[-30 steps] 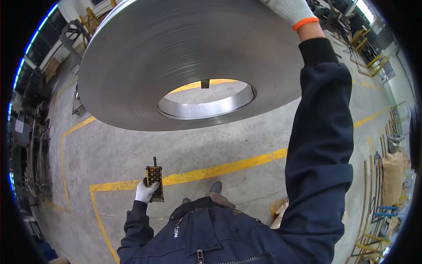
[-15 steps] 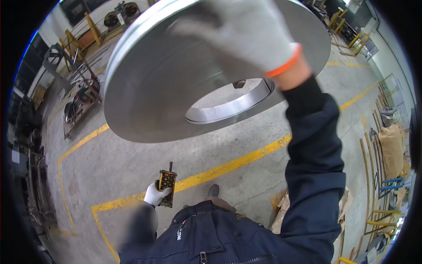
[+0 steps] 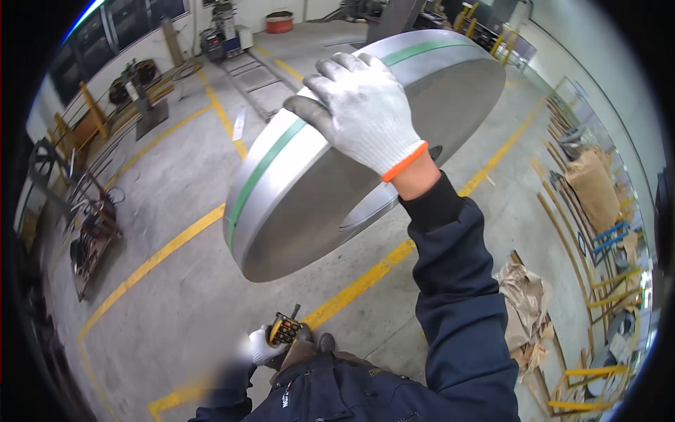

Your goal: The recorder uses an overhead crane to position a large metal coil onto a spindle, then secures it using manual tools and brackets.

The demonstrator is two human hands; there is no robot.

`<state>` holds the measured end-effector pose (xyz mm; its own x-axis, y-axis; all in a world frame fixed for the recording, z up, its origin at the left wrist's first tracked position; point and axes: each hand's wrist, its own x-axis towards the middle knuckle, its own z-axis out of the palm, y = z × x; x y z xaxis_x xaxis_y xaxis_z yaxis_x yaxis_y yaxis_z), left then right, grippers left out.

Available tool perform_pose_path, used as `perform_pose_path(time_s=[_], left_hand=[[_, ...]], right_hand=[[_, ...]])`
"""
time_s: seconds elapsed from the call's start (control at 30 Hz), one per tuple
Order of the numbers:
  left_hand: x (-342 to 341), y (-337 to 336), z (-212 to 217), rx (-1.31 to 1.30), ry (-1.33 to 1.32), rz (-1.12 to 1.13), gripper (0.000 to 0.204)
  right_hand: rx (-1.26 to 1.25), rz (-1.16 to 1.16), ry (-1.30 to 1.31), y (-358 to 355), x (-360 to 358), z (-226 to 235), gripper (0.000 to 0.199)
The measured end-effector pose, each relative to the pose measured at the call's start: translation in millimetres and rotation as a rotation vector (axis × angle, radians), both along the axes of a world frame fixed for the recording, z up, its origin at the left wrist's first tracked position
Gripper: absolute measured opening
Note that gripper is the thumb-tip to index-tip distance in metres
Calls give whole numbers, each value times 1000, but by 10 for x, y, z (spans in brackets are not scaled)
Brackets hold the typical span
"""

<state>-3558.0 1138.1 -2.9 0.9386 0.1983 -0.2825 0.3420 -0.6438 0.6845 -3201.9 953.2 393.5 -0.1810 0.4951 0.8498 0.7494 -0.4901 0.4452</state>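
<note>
A large steel strip coil (image 3: 309, 211) with a green strap (image 3: 267, 163) round its outer edge stands tilted in front of me, above the floor. Its centre hole is partly hidden by my right arm. My right hand (image 3: 365, 105), in a white glove with grey fingers and an orange cuff, lies on the coil's upper rim, its fingers bent over the edge. Low at the left, my gloved left hand (image 3: 264, 346) is wrapped round a yellow and black crane remote control (image 3: 285, 328) with a short antenna. What bears the coil's weight is not visible.
Yellow lines (image 3: 362, 281) mark the concrete floor. A wheeled cart (image 3: 97, 239) stands at the left. Brown paper (image 3: 524, 299) lies at the right, near long bars (image 3: 562, 239) and a blue metal frame (image 3: 610, 239). A red tub (image 3: 279, 22) sits at the back.
The coil now appears lower and turned, showing its strapped outer edge. My right hand, blurred over the coil's face before, now rests on its rim. My left hand keeps the remote control.
</note>
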Motion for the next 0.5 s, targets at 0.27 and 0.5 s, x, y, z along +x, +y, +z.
perform_pose_path(time_s=[0.27,0.5], left_hand=[[281,538,-645,153,71,-420,65],[436,689,-1445,168,127,-419,68]], right_hand=[[-239,-252,92,-518,-280,-612,37],[-158,-399,181,-1444,-70,-1089,35]])
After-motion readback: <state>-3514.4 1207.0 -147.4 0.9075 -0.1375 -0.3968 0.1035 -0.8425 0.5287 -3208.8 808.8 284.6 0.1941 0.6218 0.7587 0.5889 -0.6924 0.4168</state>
